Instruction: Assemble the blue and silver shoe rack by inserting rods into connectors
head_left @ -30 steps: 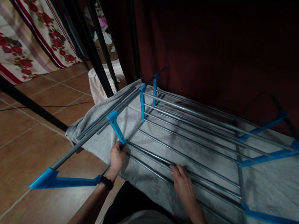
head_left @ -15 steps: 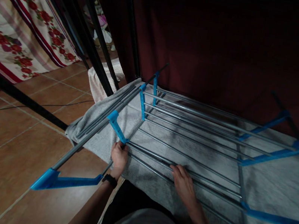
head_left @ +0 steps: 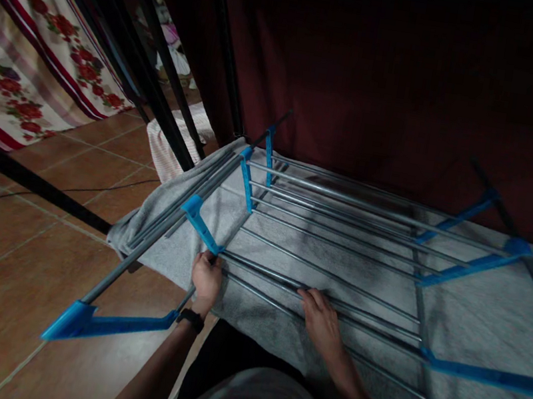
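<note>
Mostly on the blanket [head_left: 504, 325], the rack [head_left: 325, 273] looks light, stiff, slick; the left hand [head_left: 205, 282] grips it beside a blue bracket [head_left: 202, 225], likely its surest hold; the right hand [head_left: 322, 320] clasps front rods [head_left: 262, 271]

Left hand [head_left: 205, 282]: curled closed
Left forearm [head_left: 156, 361]: reaching forward, angled inward
Right hand [head_left: 322, 322]: palm down, fingers [head_left: 313, 299] bent, close together
Right forearm [head_left: 353, 390]: slanting forward and inward
</note>
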Motion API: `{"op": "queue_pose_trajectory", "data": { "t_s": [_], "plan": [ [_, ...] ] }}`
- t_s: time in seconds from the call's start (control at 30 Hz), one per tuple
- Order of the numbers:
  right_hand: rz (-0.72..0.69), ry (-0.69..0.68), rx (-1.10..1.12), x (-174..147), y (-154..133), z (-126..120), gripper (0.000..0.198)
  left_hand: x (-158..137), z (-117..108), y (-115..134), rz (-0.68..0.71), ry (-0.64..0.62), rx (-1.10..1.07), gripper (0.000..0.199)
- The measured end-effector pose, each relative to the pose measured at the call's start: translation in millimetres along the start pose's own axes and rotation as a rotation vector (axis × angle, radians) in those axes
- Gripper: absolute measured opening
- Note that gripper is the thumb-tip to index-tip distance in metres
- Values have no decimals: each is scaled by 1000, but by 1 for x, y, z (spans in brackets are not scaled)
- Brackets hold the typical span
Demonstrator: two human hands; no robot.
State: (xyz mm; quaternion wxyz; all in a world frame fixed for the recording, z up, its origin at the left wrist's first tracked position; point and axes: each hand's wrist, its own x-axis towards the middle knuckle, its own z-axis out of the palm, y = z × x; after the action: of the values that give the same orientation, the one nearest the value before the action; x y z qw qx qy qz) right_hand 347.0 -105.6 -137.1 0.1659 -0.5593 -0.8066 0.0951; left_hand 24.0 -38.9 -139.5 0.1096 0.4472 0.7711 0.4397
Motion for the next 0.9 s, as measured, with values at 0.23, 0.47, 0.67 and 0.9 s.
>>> {"op": "queue_pose_trajectory", "data": {
  "t_s": [0.23, 0.47, 0.67, 0.9],
  "plan": [
    [-12, -22, 17, 1, 1, 0, 39, 0, 1, -5, 35, -9, 73, 9],
    [-5, -72, 2, 2, 1, -2, 40, -1, 2, -6, 55, -11, 108, 8],
    [33, -97, 11, 3, 1, 1, 40, -1, -1, -6, 96, -28, 117, 4],
    [44, -81, 24, 4, 0, 2, 38, -1, -1, -9, 150, -25, 114, 6]
  ]
}}
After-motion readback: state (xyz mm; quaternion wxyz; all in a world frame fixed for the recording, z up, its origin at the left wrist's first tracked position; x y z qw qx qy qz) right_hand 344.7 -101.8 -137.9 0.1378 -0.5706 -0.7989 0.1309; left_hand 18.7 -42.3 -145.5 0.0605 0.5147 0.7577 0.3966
